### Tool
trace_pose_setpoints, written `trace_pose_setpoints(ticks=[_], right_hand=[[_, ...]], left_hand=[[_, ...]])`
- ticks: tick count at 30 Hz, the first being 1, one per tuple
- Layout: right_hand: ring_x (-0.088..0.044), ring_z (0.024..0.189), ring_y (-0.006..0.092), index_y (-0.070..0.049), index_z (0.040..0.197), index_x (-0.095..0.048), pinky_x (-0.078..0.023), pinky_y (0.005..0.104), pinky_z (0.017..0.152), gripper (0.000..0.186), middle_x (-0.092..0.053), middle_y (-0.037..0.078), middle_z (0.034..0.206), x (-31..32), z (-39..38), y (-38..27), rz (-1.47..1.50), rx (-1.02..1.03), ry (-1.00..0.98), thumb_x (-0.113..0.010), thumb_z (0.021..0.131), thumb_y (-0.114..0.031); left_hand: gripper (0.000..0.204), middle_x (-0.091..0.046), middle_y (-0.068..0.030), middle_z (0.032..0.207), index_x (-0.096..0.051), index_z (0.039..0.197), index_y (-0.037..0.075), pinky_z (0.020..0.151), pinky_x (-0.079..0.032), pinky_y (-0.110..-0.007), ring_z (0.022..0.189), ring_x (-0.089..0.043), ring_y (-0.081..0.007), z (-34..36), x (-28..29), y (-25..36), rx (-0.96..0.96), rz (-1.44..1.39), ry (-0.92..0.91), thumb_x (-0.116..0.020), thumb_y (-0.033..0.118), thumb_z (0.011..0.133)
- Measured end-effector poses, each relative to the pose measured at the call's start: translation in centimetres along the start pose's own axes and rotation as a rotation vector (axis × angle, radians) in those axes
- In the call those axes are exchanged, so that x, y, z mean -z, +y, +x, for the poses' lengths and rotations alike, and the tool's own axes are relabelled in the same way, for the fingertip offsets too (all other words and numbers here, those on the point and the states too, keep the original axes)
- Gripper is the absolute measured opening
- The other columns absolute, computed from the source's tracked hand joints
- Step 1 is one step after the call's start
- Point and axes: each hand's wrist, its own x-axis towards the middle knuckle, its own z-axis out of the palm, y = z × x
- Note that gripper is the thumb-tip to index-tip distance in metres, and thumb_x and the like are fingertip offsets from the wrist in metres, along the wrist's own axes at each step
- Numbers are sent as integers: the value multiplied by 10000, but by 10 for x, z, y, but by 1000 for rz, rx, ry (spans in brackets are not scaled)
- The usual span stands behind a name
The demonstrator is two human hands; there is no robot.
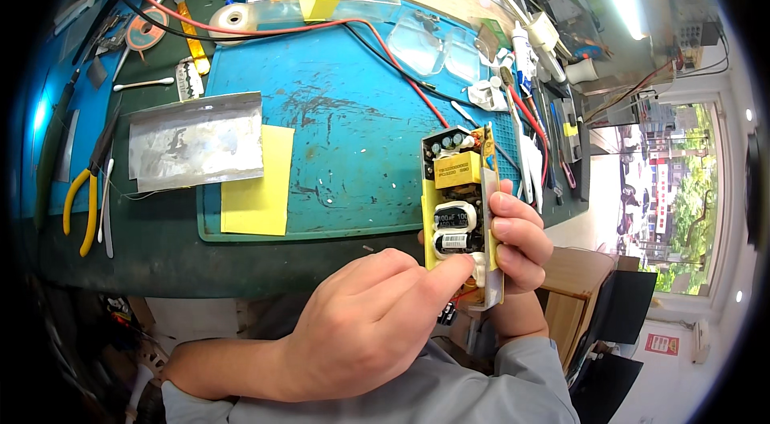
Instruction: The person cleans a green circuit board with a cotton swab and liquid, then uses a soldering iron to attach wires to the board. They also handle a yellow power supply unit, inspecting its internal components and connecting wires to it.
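Observation:
My right hand (520, 243) grips an open power supply board (455, 207) in a metal frame, its fingers curled over the right edge. A yellow transformer (457, 171), black capacitors with white glue (454, 218) and yellow insulating sheet along the sides show on it. My left hand (369, 316) reaches across from the lower left. Its fingers are closed, one fingertip touching the white parts at the board's lower end; anything pinched there is hidden. On the mat's left side lies a silver metal cover (196, 143), partly over a yellow paper sheet (257, 211).
A scuffed blue mat (337, 135) covers the bench. Red and black cables (321, 24) run across it. Yellow-handled pliers (84, 199), cotton swabs (144, 85) and a yellow cutter (192, 39) lie left. Clear safety glasses (421, 43) and several tools crowd the right.

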Motion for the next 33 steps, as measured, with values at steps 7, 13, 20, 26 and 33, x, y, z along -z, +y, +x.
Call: trace_pose_setpoints(ticks=[7, 13, 20, 26, 33], right_hand=[[-611, 1192, 373, -61, 1276, -441, -510, 522, 1097, 427, -516, 182, 1255, -6, 7, 3, 157, 57, 53, -689, 929, -32], [-666, 1124, 376, -67, 1195, -578, -502, 552, 1084, 365, -601, 184, 1208, -4, 19, 5, 141, 51, -3, -733, 868, -26], [-638, 1114, 224, -126, 1238, -709, -483, 544, 1102, 410, -625, 52, 1164, -16, 57, 5, 73, 102, -74, -715, 829, -118], [-617, 1097, 248, -53, 1292, -674, -513, 479, 1089, 488, -616, 72, 1185, -32, 81, 8, 169, 148, -88, -687, 807, -110], [-600, 1099, 261, -4, 1346, -605, -537, 402, 1006, 564, -595, 93, 1179, -35, 81, 10, 230, 179, -66, -637, 801, -146]], left_hand=[[517, -681, -44, 821, -675, 1166, 5, 577, -528, -317, 676, -646, -200, -1, -1, -4, 17, 33, 46, -761, -133, 675], [505, -717, -70, 835, -665, 1192, 7, 606, -545, -288, 693, -680, -176, 6, 14, 4, 84, 111, -45, -758, -129, 714], [449, -757, -100, 966, -579, 1300, -19, 745, -588, -266, 826, -731, -134, 6, 42, 3, 608, -324, -18, -713, -77, 875], [565, -738, -87, 995, -506, 1389, -38, 795, -570, -243, 914, -715, -127, 2, 69, -13, 705, -410, 73, -740, -66, 876], [598, -724, -111, 1138, -488, 1394, -68, 874, -567, -264, 1012, -703, -137, 4, 72, -13, 677, -426, 53, -761, -57, 862]])
